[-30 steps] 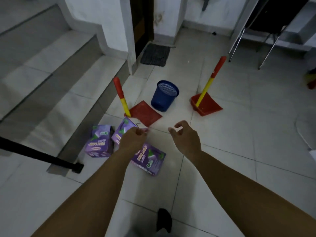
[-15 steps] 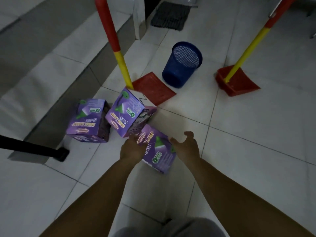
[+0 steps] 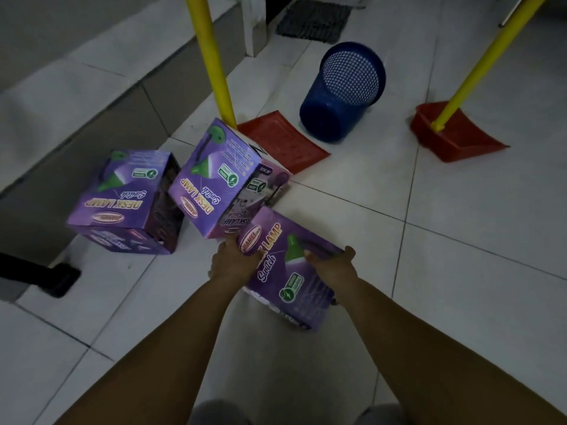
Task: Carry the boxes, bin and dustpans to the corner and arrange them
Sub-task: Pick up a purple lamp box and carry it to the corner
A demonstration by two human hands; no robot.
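Both hands have closed in since half a second ago: the left hand (image 3: 234, 261) and right hand (image 3: 334, 265) now grip opposite sides of the nearest box (image 3: 291, 271) on the tiled floor (image 3: 460, 240). Just beyond lie the middle box (image 3: 221, 179) and left box (image 3: 125, 200) by the step (image 3: 92, 96). Further off stand the left dustpan (image 3: 282, 142), blue bin (image 3: 343, 93) and right dustpan (image 3: 457, 133).
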